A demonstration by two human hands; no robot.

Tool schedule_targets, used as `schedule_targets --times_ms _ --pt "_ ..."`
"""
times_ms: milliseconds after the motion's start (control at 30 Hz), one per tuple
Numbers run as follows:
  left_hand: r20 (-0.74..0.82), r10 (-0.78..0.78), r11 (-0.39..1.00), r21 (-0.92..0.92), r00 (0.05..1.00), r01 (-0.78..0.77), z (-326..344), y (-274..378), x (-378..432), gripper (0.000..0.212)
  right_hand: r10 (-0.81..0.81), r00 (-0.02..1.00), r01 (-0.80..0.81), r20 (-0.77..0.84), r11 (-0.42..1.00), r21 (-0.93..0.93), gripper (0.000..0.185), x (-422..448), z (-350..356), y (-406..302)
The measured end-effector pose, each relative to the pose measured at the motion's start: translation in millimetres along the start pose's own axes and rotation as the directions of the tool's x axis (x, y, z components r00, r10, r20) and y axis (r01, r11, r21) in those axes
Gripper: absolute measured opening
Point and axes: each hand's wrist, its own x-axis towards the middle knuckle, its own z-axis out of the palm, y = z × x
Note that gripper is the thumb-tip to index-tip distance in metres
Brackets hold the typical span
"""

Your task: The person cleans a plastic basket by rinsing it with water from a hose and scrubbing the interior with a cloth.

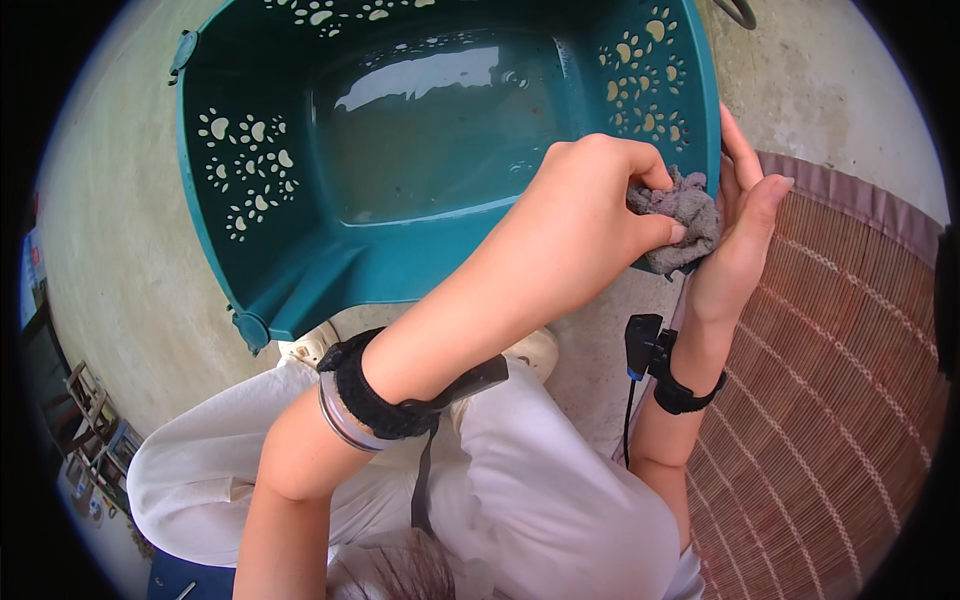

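Note:
A teal plastic pet-carrier shell (420, 262) with paw-shaped cutouts lies open side up before me. What looks like shallow, murky water (450, 150) covers its bottom and reflects light. My left hand (607, 195) reaches across to its near right corner, pinching a crumpled grey cloth (682, 221) between thumb and fingers. The cloth presses against the inside of the wall by the rim. On the outer side of that wall, my right hand (739, 217) rests flat, fingers extended and thumb pointing away; part of the palm is hidden by the wall and cloth.
A woven slat mat (825, 360) with a fabric border lies at the right. Round latches (251, 330) stick out at the shell's left corners. From the device on my right wrist hangs a cable (628, 420). Wooden furniture (94, 405) stands far left on the concrete floor (127, 247).

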Motion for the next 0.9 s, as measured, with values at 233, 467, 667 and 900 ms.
schedule_targets --times_ms 233,467,667,900 --pt "-0.086 0.089 0.963 0.261 0.992 -0.064 -1 -8 5 0.020 0.011 1.000 -0.011 0.018 1.000 0.005 0.074 -4 -2 -10" --pt "-0.340 0.241 0.618 0.776 0.909 0.126 -35 -54 45 0.015 -0.026 1.000 0.026 0.011 0.999 -0.038 0.068 -5 -11 -8" --pt "-0.288 0.178 0.702 0.707 0.941 0.083 -15 -65 62 0.024 0.018 0.999 -0.017 0.029 0.999 -0.047 0.066 -10 -15 -16" --pt "-0.251 -0.119 0.920 0.335 0.961 0.202 9 -61 49 0.035 -0.038 0.999 0.038 0.031 0.999 -0.024 0.062 -13 -15 -18"
